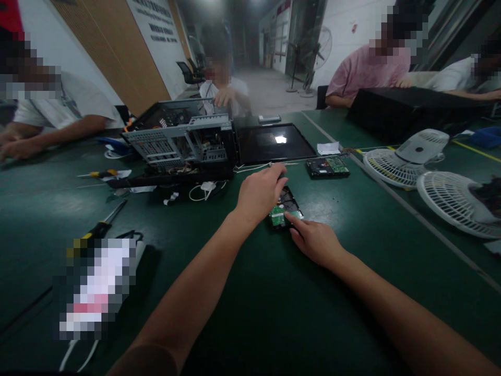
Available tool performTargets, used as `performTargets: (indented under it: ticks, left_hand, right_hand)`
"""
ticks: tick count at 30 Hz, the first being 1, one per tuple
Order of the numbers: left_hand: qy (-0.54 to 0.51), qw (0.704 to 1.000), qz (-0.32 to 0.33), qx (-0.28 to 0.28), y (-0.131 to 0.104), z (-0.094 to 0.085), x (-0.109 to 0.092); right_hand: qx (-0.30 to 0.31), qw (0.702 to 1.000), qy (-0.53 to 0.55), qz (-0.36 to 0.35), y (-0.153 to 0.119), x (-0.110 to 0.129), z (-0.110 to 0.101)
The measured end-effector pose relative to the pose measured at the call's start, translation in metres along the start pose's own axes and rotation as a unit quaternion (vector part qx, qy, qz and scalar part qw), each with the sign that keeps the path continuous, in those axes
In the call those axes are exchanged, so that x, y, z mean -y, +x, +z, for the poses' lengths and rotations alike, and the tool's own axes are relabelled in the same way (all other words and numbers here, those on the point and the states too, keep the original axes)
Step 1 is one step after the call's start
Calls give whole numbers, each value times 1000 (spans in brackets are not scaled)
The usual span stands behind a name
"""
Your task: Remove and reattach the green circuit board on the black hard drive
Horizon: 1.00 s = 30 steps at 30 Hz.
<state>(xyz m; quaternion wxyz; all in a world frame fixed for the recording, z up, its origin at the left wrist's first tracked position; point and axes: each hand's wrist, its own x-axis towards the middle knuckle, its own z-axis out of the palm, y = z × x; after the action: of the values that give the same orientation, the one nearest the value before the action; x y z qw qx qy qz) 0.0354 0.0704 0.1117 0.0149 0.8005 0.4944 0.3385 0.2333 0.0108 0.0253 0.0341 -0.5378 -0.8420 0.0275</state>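
Note:
A small hard drive with a green circuit board [278, 216] lies on the dark green table, between my hands. Above its far left corner is my left hand [261, 189], its fingers curled together; what they hold, if anything, is hidden. My right hand [316, 239] comes in from the right, its index finger stretched out onto the green board and its thumb apart, at the drive's near right edge. Farther back and to the right lies a second drive [327, 167], which neither hand touches.
An opened computer case [180, 143] stands at back left beside a black panel [276, 142]. White fan parts [450, 201] lie at right. A screwdriver [97, 228] and a lit phone [104, 282] are at left. Several people sit around the table, one with a hand on the case.

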Motion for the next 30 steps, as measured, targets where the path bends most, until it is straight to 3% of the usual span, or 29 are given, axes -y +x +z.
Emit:
performTargets:
  ticks: [30]
  left_hand:
    - [-5,995,67,-78,1,13,10]
  right_hand:
    - [5,1000,-4,3,0,0,-1]
